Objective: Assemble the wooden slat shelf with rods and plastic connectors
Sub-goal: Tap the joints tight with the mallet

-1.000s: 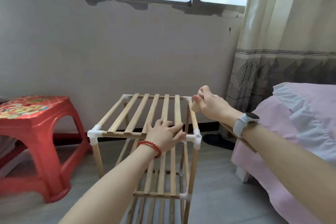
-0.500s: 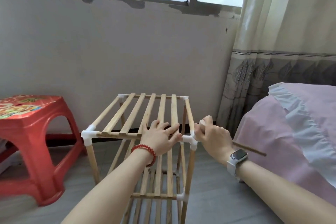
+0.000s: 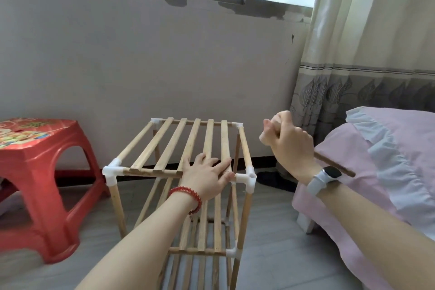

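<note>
Meanwhile the left hand [image 3: 207, 178] lies flat with straight fingers on the shelf [image 3: 188, 146], the right hand [image 3: 288, 143] clenching a rod [image 3: 334, 164] above.

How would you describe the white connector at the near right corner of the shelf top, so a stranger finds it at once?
Start at the wooden slat shelf standing between the red stool and the pink bed. On its top level, the left hand rests flat on the slats; the white connector sits just right of its fingertips. Unlike the other top corners, its upward socket shows as an open hole.
</note>
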Tool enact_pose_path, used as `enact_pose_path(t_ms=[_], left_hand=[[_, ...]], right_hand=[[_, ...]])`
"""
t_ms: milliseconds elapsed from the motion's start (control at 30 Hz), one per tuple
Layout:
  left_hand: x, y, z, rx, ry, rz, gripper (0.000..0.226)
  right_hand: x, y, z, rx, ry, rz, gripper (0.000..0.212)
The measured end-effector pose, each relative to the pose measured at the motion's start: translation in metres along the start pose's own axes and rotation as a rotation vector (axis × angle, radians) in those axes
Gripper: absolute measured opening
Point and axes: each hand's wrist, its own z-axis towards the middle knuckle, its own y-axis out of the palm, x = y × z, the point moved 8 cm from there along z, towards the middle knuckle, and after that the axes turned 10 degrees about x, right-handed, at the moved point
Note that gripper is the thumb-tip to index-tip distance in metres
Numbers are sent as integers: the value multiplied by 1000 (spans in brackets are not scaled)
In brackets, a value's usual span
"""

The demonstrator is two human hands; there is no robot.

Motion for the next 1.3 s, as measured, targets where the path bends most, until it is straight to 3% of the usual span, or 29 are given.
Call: enact_pose_path(t_ms=[33,67,133,200,367,500,567,633,767,933,1000,1067,1133,1200,1300], left_hand=[[0,-2,1,12,4,-1,51],[0,-2,1,13,2,-5,50],[-2,-1,0,6,3,-3,50],[-5,1,-2,-8,7,18,51],[-8,-1,0,-22,-5,40,52],[-5,8,-6,-63,-22,39,54],[-6,9,-6,-88,-23,12,55],[-8,2,-3,-63,-42,-174,59],[-28,-37,-7,64,-231,-986,48],[-40,-51,-29,78,-138,-992,49],[-39,-52,-35,85,-113,-997,38],[-42,-59,-41,144,-115,-974,22],[-55,-64,-45,225,-195,-952,16],[-78,-63,-50,287,-333,-974,17],[-100,-55,-58,250,-492,-1055,19]], right_hand=[[-3,-9,2,69,37,53,32],[-5,-1,-9,32,47,22,30],[-5,38,-47,-216,-31,-161,29],[-4,51,-51,-341,-125,-250,31],[-19,16,-13,-65,-16,-32,32],[-14,49,-65,-313,-117,-242,26],[-21,46,-51,-300,-112,-211,33],[-32,39,-35,-292,-15,15,34],[-53,56,-50,-559,151,419,39],[-77,82,-72,-757,173,570,38],[-88,89,-76,-766,141,578,32],[-95,91,-80,-764,117,557,40],[-95,87,-84,-755,82,523,47],[-93,82,-89,-721,-100,321,38],[-97,63,-92,-402,-433,19,20]])
